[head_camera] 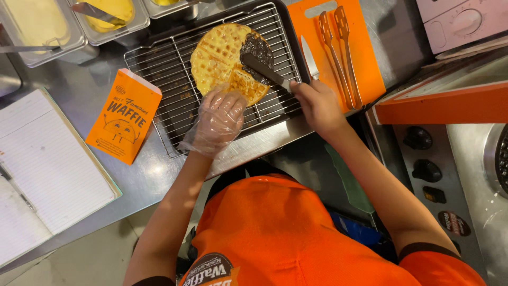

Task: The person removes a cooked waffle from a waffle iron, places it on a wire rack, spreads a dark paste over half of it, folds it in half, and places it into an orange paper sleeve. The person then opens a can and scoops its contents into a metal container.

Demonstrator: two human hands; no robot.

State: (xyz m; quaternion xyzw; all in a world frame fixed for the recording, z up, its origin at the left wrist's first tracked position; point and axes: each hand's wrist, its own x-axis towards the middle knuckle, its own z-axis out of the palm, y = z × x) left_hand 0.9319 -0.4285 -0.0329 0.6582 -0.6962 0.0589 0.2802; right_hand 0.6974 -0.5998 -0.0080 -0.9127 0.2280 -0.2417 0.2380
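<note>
Waffle (225,61) lay under our gloved left hand (221,116) fingertips; right hand (317,103) gripped the spreader (263,69), whose pressure risked tearing it.

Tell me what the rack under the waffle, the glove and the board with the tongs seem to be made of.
The rack looks like bare metal wire: thin shiny rods in a grid. The glove on the left hand seems thin clear plastic film, loose and crinkled. The board looks like orange moulded plastic, smooth and matte, with a handle slot. The tongs look metal.
</note>
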